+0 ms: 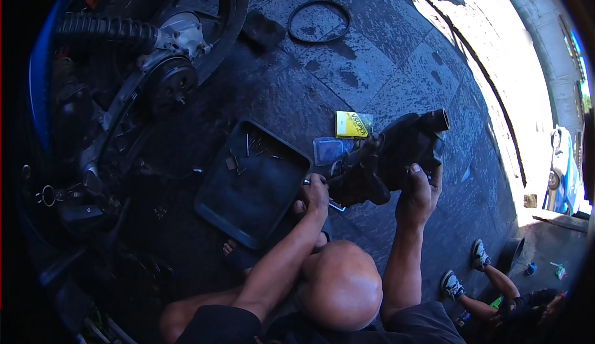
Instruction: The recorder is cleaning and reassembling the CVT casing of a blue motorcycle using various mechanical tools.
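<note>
Dark, stained floor tiles (390, 65) stretch away beneath a shaded work spot. Nearest, a bare raised knee (342, 285) stands between the two forearms. Bent inward, the left arm brings the left hand (316, 195) beside the tray's right edge, its fingers curled around a slim metal piece (307, 182) whose kind is unclear. Reaching straight forward, the right arm ends in the right hand (419, 198), which grasps a black housing (403, 149) by its near side, thumb laid over it, the round spout (437, 119) pointing to the upper right. Work seems partway along: the housing is in the hand, and loose screws (247, 144) lie in the black tray (248, 198). Just past the housing's left side sits a yellow packet (354, 125). Farther off, the wheeled machine (180, 34) shows its pulley (170, 83) uncovered, and a black belt (320, 41) rests on the tiles; what else remains cannot be told. Farthest, a blue vehicle (561, 173) stands in sunlight.
</note>
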